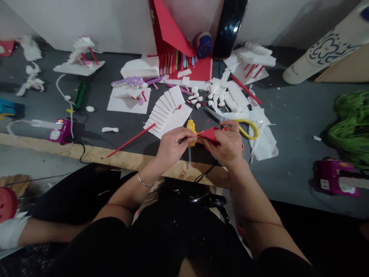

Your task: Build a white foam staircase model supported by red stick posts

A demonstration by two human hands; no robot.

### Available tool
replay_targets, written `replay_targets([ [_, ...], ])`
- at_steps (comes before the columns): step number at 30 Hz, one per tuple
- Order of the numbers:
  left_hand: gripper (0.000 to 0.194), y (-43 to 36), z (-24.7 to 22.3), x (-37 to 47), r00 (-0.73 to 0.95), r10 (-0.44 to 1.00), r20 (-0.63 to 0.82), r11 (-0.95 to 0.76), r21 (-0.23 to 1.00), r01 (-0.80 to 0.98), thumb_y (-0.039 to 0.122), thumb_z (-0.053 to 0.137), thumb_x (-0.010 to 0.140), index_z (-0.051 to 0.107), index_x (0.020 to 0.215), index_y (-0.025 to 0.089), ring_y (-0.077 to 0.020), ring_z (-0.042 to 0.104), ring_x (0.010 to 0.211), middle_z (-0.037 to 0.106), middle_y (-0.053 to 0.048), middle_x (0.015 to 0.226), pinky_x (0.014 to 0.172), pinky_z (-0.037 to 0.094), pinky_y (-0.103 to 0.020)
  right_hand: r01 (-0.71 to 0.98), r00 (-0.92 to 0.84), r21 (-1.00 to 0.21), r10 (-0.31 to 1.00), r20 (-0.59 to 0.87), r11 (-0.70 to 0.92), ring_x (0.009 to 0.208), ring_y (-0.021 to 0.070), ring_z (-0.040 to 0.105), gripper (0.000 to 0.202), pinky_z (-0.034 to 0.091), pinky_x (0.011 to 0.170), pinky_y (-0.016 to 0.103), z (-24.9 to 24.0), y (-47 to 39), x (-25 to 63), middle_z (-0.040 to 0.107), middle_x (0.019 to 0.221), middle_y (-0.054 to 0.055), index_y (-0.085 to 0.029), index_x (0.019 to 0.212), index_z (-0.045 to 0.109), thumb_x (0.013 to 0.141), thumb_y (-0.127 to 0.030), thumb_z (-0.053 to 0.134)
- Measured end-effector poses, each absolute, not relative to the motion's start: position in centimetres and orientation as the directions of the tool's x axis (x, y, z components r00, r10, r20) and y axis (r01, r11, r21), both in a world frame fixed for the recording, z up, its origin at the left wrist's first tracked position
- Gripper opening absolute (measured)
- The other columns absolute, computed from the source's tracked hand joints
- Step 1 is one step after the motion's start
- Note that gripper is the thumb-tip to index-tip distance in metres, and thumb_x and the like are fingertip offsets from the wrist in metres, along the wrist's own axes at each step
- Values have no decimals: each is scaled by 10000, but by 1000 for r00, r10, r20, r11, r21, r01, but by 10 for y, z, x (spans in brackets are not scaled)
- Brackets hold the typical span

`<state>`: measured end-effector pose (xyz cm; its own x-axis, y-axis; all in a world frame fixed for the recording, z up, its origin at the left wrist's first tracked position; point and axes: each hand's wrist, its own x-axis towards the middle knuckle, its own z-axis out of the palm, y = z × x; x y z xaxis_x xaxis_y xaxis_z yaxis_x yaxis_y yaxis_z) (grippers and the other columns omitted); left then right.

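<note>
Both my hands meet over the table's near edge. My right hand [227, 144] pinches a small piece of red paper [209, 133], and my left hand [172, 145] grips its other end with closed fingers. A yellow glue gun [190, 129] lies just behind the paper, its clear glue stick [189, 156] pointing toward me. Yellow-handled scissors [246, 129] lie right behind my right hand. A fan of white paper strips [168, 111] and a loose red stick [131, 140] lie to the left of my hands.
Small white paper-and-stick models [79, 61] [129, 94] [250, 61] stand further back, with a red box of pens [180, 61] and a blue jar [204, 45]. Purple glue guns [60, 130] [334, 177] lie left and right. Green yarn [351, 125] is piled at right. The wooden table edge [121, 157] runs below my hands.
</note>
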<state>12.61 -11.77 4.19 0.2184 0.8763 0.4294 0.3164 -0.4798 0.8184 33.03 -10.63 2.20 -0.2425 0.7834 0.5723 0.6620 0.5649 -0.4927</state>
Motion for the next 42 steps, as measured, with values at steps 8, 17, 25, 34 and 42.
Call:
replay_targets([
  [8,161,-119,33,126,235,842,486,-540,744,394,160,639,1053,795,1046,197,-166,801,973,838,-74,1029,879,654,-306,639,-246,-453,724,645,621,470,137,425,421,504,884,452,20,-108,330,507,503,-73,-260,628,495,991,-341,692],
  [17,98,-125,33,136,68,961,267,-275,948,162,229,742,984,750,1081,215,-143,798,930,817,-42,1049,833,668,-253,682,-213,-415,706,675,602,656,194,567,185,518,779,372,16,-108,327,655,613,-15,-280,827,759,981,-357,690],
  [25,130,-125,29,137,81,969,233,-240,967,84,311,776,969,807,1060,223,-163,813,958,843,-55,1061,884,689,-293,612,-217,-454,690,690,647,656,172,602,139,532,862,388,15,-108,326,753,702,-50,-311,953,810,993,-271,683],
  [34,114,-117,25,131,107,975,193,-200,978,61,229,864,878,754,901,206,-115,736,724,782,-4,838,671,622,-225,713,-358,-373,766,534,594,563,160,519,133,491,966,450,16,-107,332,664,589,-72,-331,937,800,1012,-305,694],
  [42,125,-121,33,130,54,819,571,-544,745,385,99,795,916,748,901,213,-127,731,857,770,-8,912,763,599,-242,611,-422,-439,740,523,659,947,212,785,367,480,1061,443,23,-109,333,850,1186,39,-272,1364,708,1017,-392,710],
])
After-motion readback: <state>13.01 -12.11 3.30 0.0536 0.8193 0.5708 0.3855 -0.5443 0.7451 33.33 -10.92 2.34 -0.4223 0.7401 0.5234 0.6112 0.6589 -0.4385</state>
